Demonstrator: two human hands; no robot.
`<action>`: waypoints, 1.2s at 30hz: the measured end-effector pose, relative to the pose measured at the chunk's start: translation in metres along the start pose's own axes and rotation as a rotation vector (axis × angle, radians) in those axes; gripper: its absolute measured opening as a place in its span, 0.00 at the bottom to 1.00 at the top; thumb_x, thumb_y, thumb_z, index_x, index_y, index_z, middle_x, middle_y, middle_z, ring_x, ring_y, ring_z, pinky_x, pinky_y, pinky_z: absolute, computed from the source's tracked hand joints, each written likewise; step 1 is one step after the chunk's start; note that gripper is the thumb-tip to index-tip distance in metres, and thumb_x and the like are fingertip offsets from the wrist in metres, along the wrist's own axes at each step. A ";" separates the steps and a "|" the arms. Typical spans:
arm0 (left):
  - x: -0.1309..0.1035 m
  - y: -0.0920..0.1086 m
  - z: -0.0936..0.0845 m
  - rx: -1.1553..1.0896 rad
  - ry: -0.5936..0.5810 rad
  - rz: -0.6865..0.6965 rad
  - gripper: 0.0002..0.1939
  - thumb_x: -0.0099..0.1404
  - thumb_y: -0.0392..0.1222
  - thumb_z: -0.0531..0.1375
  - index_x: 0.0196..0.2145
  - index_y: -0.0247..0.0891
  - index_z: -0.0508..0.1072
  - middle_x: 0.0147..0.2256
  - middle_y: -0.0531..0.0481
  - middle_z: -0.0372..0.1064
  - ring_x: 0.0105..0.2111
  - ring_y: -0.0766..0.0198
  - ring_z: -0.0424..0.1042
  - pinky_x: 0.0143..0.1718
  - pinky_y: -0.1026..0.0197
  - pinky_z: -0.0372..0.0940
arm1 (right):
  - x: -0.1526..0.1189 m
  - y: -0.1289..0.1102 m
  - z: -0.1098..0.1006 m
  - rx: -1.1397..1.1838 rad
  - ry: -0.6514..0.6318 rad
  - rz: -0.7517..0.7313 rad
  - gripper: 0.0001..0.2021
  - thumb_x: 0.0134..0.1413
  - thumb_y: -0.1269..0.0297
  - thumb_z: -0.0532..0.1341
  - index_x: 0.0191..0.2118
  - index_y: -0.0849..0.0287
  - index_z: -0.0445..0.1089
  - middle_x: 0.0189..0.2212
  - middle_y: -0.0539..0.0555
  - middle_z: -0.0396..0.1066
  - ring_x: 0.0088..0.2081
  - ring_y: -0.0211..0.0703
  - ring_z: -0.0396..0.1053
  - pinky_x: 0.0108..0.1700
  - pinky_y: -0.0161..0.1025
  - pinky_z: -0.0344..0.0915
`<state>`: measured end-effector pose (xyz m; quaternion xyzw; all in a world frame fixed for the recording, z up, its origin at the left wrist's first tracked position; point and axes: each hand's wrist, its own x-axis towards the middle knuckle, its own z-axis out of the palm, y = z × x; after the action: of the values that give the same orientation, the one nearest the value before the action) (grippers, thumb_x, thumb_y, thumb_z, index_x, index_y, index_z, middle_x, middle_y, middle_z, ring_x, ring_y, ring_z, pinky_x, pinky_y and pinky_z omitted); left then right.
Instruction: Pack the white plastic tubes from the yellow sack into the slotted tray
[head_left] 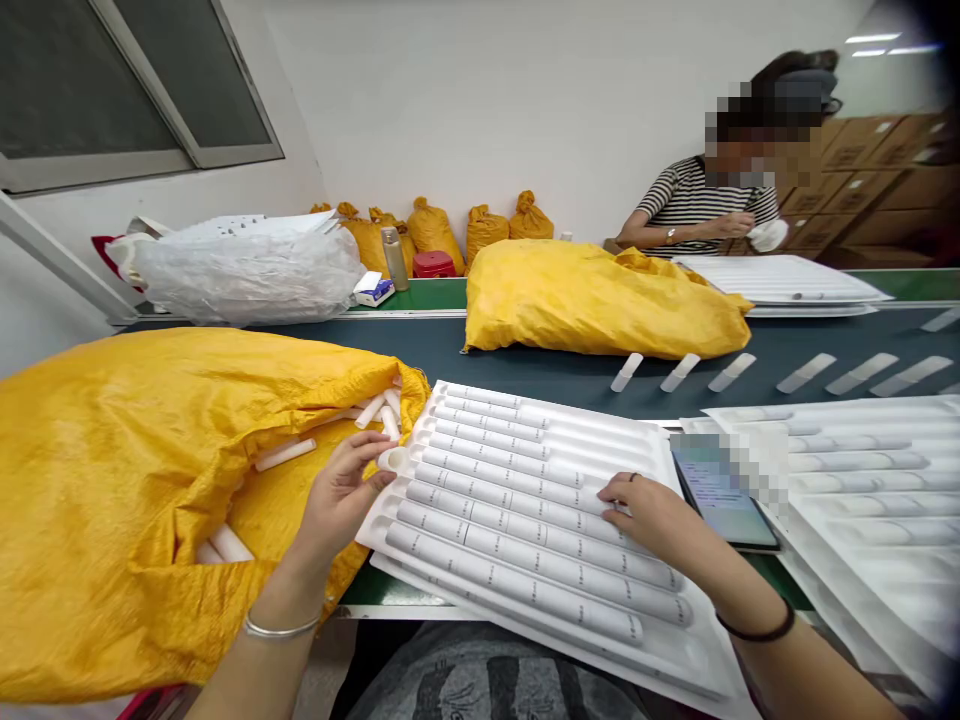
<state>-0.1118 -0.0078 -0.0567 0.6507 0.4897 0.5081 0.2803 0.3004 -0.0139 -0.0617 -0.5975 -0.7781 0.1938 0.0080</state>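
My left hand (341, 495) is closed in a pinch on a short white tube (391, 459), held at the left edge of the white tray with its round open end showing. My right hand (645, 510) has its bent fingers on a white printed tube in one of the tray's middle rows; the fingers partly hide it. The white plastic tray (615, 450) lies slanted in front of me, its grooves lined with rows of printed white tubes (517, 545). The grooves at the upper right hold no tubes. An open yellow sack (150, 450) with loose white tubes (285, 454) stands at my left.
A phone (724, 495) lies right of the tray, beside more stacked trays (885, 590) with tubes. Several tubes (731, 372) sit on the dark belt (420, 345). Across it are another yellow sack (600, 300), a bottle (394, 260) and a seated person (697, 205) handling something white.
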 end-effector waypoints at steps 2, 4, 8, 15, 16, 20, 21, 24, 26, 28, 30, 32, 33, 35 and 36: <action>-0.003 0.012 0.024 -0.250 -0.021 -0.048 0.12 0.56 0.41 0.66 0.40 0.44 0.76 0.45 0.48 0.68 0.49 0.61 0.67 0.52 0.61 0.61 | 0.004 -0.002 0.001 -0.011 0.011 -0.019 0.11 0.52 0.68 0.57 0.39 0.61 0.74 0.40 0.59 0.73 0.42 0.51 0.70 0.45 0.43 0.66; -0.008 0.023 0.046 -0.483 -0.059 -0.161 0.14 0.56 0.41 0.67 0.41 0.46 0.75 0.41 0.50 0.71 0.45 0.64 0.69 0.50 0.64 0.63 | 0.007 -0.001 0.001 0.021 0.035 -0.044 0.11 0.51 0.68 0.58 0.39 0.62 0.73 0.39 0.59 0.72 0.41 0.51 0.70 0.43 0.43 0.66; -0.016 0.045 0.076 -0.876 -0.126 -0.412 0.35 0.54 0.42 0.69 0.56 0.58 0.60 0.37 0.53 0.71 0.36 0.68 0.70 0.39 0.67 0.67 | 0.007 0.004 -0.001 0.098 0.044 -0.066 0.09 0.49 0.66 0.61 0.38 0.59 0.74 0.40 0.57 0.72 0.41 0.47 0.70 0.42 0.39 0.66; -0.010 0.053 0.100 -0.911 -0.053 -0.695 0.30 0.47 0.36 0.72 0.45 0.49 0.66 0.37 0.53 0.70 0.33 0.70 0.70 0.34 0.68 0.69 | -0.004 -0.008 -0.003 0.103 0.199 -0.022 0.09 0.48 0.70 0.61 0.38 0.61 0.71 0.38 0.58 0.71 0.40 0.49 0.68 0.43 0.43 0.64; -0.010 0.053 0.104 -0.927 -0.034 -0.729 0.25 0.45 0.37 0.73 0.40 0.45 0.68 0.37 0.53 0.70 0.33 0.70 0.70 0.35 0.69 0.69 | -0.008 -0.013 -0.003 0.121 0.238 -0.006 0.11 0.49 0.70 0.60 0.41 0.62 0.70 0.38 0.58 0.71 0.39 0.48 0.68 0.41 0.42 0.65; -0.013 0.056 0.122 -0.941 -0.094 -0.762 0.19 0.44 0.37 0.73 0.29 0.37 0.67 0.32 0.55 0.69 0.31 0.71 0.71 0.35 0.69 0.69 | -0.024 -0.044 -0.001 0.589 0.313 -0.092 0.12 0.57 0.63 0.57 0.46 0.60 0.67 0.35 0.54 0.71 0.32 0.40 0.68 0.33 0.37 0.67; -0.014 0.056 0.125 -0.911 -0.143 -0.733 0.18 0.45 0.38 0.73 0.30 0.37 0.68 0.31 0.55 0.69 0.30 0.70 0.71 0.35 0.69 0.69 | -0.027 -0.051 -0.001 0.741 0.316 -0.135 0.13 0.58 0.61 0.57 0.47 0.59 0.67 0.34 0.54 0.71 0.31 0.38 0.69 0.32 0.36 0.67; -0.014 0.054 0.124 -0.606 -0.267 -0.522 0.15 0.50 0.44 0.70 0.36 0.40 0.75 0.33 0.51 0.72 0.31 0.66 0.72 0.35 0.66 0.69 | -0.031 -0.065 -0.005 0.877 0.397 -0.223 0.14 0.58 0.61 0.59 0.48 0.59 0.69 0.36 0.55 0.72 0.32 0.39 0.70 0.32 0.36 0.69; -0.012 0.053 0.116 -0.300 -0.353 -0.301 0.15 0.53 0.46 0.67 0.39 0.43 0.77 0.37 0.48 0.73 0.36 0.60 0.73 0.38 0.63 0.69 | -0.031 -0.068 -0.010 0.758 0.468 -0.325 0.13 0.58 0.65 0.59 0.49 0.58 0.70 0.41 0.58 0.70 0.41 0.42 0.70 0.40 0.39 0.70; -0.010 0.053 0.106 -0.070 -0.464 -0.097 0.16 0.56 0.46 0.65 0.44 0.46 0.77 0.39 0.47 0.75 0.39 0.57 0.73 0.40 0.61 0.69 | -0.031 -0.068 -0.016 0.620 0.438 -0.475 0.15 0.59 0.70 0.57 0.52 0.57 0.68 0.47 0.59 0.68 0.48 0.44 0.67 0.48 0.41 0.67; -0.009 0.056 0.099 0.044 -0.553 0.034 0.17 0.59 0.45 0.63 0.48 0.49 0.74 0.38 0.48 0.75 0.37 0.58 0.74 0.37 0.62 0.70 | -0.031 -0.068 -0.020 0.529 0.370 -0.576 0.18 0.60 0.73 0.54 0.55 0.57 0.66 0.47 0.59 0.67 0.50 0.42 0.66 0.51 0.41 0.66; -0.009 0.061 0.096 0.098 -0.558 0.131 0.18 0.60 0.43 0.62 0.49 0.49 0.73 0.36 0.49 0.76 0.34 0.59 0.74 0.34 0.64 0.69 | -0.031 -0.069 -0.021 0.490 0.345 -0.600 0.18 0.61 0.72 0.54 0.56 0.59 0.64 0.47 0.60 0.68 0.49 0.41 0.66 0.51 0.40 0.66; -0.010 0.063 0.096 0.112 -0.537 0.179 0.18 0.60 0.42 0.61 0.49 0.49 0.73 0.36 0.49 0.76 0.34 0.60 0.74 0.34 0.64 0.69 | -0.031 -0.070 -0.021 0.485 0.352 -0.596 0.18 0.61 0.71 0.55 0.56 0.60 0.64 0.46 0.60 0.69 0.49 0.41 0.67 0.51 0.39 0.66; -0.011 0.066 0.098 0.121 -0.476 0.269 0.18 0.60 0.40 0.62 0.49 0.49 0.73 0.35 0.49 0.75 0.34 0.59 0.74 0.34 0.64 0.69 | -0.030 -0.072 -0.019 0.492 0.371 -0.579 0.16 0.61 0.69 0.56 0.54 0.61 0.64 0.46 0.59 0.71 0.48 0.41 0.68 0.50 0.39 0.67; -0.012 0.068 0.099 0.122 -0.447 0.301 0.19 0.60 0.39 0.62 0.50 0.49 0.73 0.35 0.49 0.75 0.34 0.59 0.74 0.34 0.64 0.69 | -0.029 -0.074 -0.019 0.496 0.378 -0.570 0.16 0.61 0.69 0.57 0.54 0.61 0.64 0.45 0.59 0.72 0.48 0.41 0.68 0.49 0.38 0.67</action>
<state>0.0051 -0.0299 -0.0351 0.8279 0.3432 0.3574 0.2629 0.2452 -0.0509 -0.0149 -0.3633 -0.8268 0.2524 0.3475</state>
